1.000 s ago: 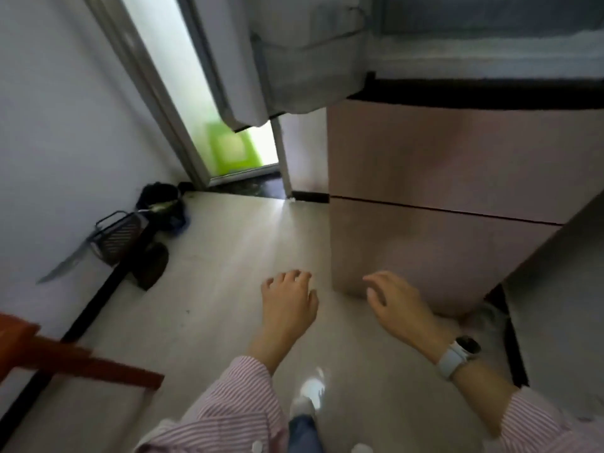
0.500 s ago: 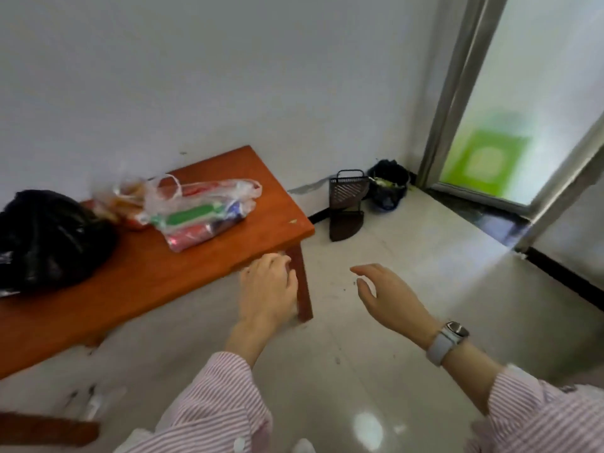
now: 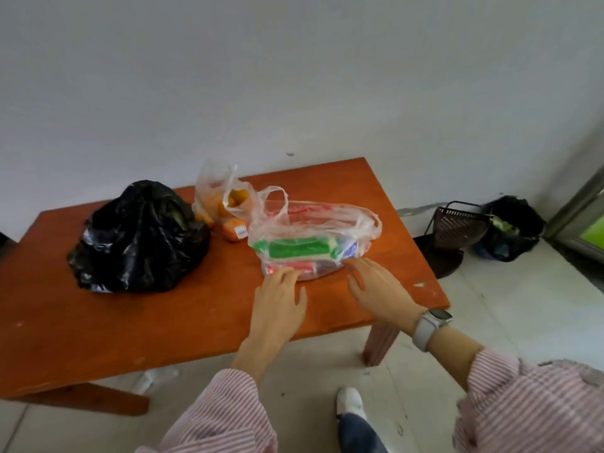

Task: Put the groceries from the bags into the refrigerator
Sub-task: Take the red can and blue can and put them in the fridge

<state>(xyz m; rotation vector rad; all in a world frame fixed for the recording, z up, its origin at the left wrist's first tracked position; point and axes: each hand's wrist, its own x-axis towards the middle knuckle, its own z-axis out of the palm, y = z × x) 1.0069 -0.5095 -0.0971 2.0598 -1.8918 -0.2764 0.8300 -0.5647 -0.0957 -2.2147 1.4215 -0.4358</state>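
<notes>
Three bags lie on a low orange-brown wooden table [image 3: 98,322]. A clear plastic bag [image 3: 310,237] holds a green packet, a red one and a blue one. Behind it a smaller clear bag [image 3: 225,204] contains orange fruit. A bulging black bag [image 3: 137,237] sits at the left. My left hand [image 3: 277,305] hovers open over the table, fingertips at the near edge of the clear bag. My right hand [image 3: 379,289], a white watch on its wrist, is open just right of it, fingertips also at the bag's near edge. The refrigerator is out of view.
A white wall runs behind the table. On the tiled floor to the right stand a dark mesh dustpan [image 3: 457,223] and a black-lined bin [image 3: 513,227]. A door frame [image 3: 581,204] shows at the far right. My white shoe [image 3: 349,403] is below.
My view has swung left from the refrigerator to the table. Both hands have come forward over the table and reached the near edge of the clear bag.
</notes>
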